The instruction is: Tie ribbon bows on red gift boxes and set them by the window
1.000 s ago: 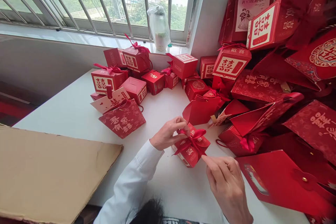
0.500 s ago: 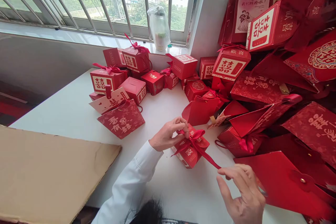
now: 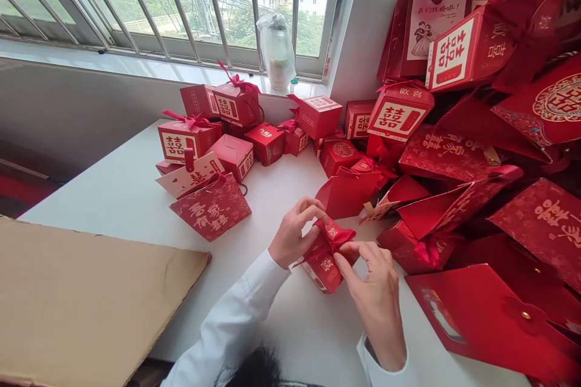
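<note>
A small red gift box (image 3: 323, 269) with a white-labelled side and gold characters sits on the white table (image 3: 267, 190), tilted toward me. A red satin ribbon (image 3: 334, 234) crosses its top in a loose bow. My left hand (image 3: 295, 234) pinches the ribbon at the box's upper left. My right hand (image 3: 370, 281) comes in from the lower right, its fingertips gathered on the ribbon beside the bow. Both hands partly hide the box top and the knot.
Several red boxes with double-happiness labels (image 3: 184, 139) stand beyond the hands. Red paper gift bags (image 3: 458, 48) are heaped at right against the wall. A cardboard sheet (image 3: 91, 296) lies at lower left. A wrapped bottle (image 3: 276, 54) stands on the window sill (image 3: 149, 69).
My right hand has moved in from the lower right to the bow, and the long ribbon end no longer trails out. The box now tilts slightly more.
</note>
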The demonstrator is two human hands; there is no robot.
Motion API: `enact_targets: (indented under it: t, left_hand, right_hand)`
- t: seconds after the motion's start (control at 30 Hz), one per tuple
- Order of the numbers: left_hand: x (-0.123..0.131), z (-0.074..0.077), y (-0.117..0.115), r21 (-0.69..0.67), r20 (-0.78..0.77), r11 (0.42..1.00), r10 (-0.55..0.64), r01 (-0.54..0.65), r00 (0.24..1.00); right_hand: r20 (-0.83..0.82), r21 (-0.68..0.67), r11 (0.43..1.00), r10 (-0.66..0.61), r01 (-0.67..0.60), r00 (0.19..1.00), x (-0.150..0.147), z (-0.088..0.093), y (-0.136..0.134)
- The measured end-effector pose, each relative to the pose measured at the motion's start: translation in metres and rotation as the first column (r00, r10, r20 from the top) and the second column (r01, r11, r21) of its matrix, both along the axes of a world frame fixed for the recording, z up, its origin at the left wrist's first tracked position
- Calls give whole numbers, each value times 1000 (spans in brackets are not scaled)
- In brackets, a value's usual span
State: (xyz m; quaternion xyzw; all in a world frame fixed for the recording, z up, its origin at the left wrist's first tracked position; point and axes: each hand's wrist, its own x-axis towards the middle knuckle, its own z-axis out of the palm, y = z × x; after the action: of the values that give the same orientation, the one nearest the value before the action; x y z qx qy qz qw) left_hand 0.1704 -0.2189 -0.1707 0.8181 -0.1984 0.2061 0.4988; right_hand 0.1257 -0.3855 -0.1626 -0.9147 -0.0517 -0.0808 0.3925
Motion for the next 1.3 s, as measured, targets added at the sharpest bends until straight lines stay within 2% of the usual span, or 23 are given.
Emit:
enact_targets:
  t: [0.13, 0.2, 0.4, 0.5, 0.63, 0.73, 0.93, 1.17, 1.3]
  left_hand:
    - [1, -9, -2, 25, 56, 982, 185, -186, 981]
    - [1, -12, -4, 5, 13, 976, 217, -218, 976]
    - [-2, -12, -9, -81, -311, 972, 186, -221, 932]
    - [-3, -9, -10, -98, -391, 971, 165, -219, 906]
    - [-4, -8, -13, -154, -465, 974, 76, -165, 882]
    - [-5, -9, -16, -183, -481, 972, 41, -146, 876]
    - [-6, -11, -18, -187, -470, 967, 65, -172, 880]
    - [-5, -13, -19, -196, -454, 961, 87, -194, 887]
    - [-5, -14, -20, -198, -447, 961, 87, -193, 890]
  right_hand:
    - [14, -8, 1000, 8, -8, 1000, -3, 0, 7]
    - [40, -19, 1000, 7, -6, 999, -5, -2, 9]
    - [131, -60, 998, -9, 17, 991, -11, -7, 10]
    - [187, -84, 996, -16, 32, 982, -13, -7, 12]
    - [211, -100, 994, -20, 42, 977, -14, -7, 13]
    - [194, -87, 995, -32, 49, 981, -14, -8, 14]
    - [171, -70, 996, -36, 48, 985, -14, -7, 14]
    - [220, -65, 997, -28, 43, 975, -14, -7, 11]
    - [175, -62, 997, -31, 42, 984, -15, -6, 8]
